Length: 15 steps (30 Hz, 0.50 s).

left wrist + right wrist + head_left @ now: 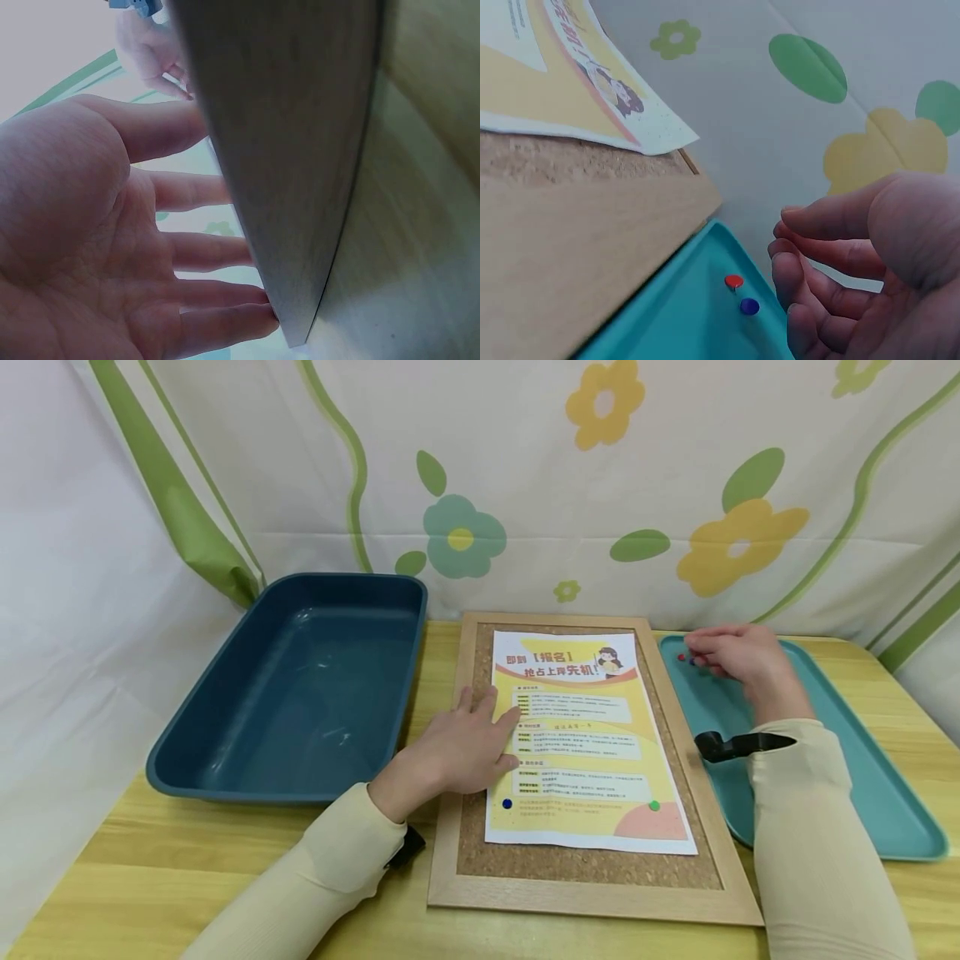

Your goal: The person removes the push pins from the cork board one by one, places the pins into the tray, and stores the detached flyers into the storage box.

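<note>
A sheet of printed paper [577, 752] lies on a wood-framed cork board [517, 860]. A blue push pin [507, 804] sits at its lower left and a green push pin [655, 806] at its lower right. My left hand [468, 747] rests, fingers spread, across the board's left edge and onto the paper. Over the teal tray [862, 793], my right hand [742, 664] has thumb and fingertips drawn together; I cannot tell whether a pin is between them. A red push pin [733, 281] and a dark blue push pin [749, 306] lie beside it in the tray.
A deep dark-blue basin [300, 693] stands left of the board on the wooden table [150, 860]. Behind everything hangs a white curtain [540, 485] with flowers. The tray lies close along the board's right side.
</note>
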Motion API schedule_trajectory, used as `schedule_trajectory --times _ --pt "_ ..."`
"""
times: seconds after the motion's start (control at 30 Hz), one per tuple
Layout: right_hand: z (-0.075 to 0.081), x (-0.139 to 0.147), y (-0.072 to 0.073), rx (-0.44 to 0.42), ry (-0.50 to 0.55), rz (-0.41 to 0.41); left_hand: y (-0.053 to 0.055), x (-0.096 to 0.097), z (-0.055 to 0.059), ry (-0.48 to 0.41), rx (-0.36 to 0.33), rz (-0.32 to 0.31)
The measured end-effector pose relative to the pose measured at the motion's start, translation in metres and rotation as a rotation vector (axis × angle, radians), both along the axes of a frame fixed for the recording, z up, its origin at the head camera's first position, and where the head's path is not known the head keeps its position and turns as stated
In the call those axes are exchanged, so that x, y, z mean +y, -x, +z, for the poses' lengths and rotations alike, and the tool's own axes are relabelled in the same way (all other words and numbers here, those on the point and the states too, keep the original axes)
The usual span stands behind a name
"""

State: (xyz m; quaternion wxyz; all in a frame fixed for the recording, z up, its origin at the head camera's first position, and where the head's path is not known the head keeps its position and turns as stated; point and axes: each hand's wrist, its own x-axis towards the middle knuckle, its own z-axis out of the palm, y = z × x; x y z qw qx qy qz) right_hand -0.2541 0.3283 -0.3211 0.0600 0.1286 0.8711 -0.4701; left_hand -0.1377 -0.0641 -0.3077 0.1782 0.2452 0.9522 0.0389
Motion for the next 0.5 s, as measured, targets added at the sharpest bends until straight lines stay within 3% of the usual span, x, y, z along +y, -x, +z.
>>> schedule_trajectory --times 0.5 --pt "0.024 -0.039 -0.005 0.051 -0.066 0.125 0.000 0.000 0.001 0.012 0.005 -0.010"
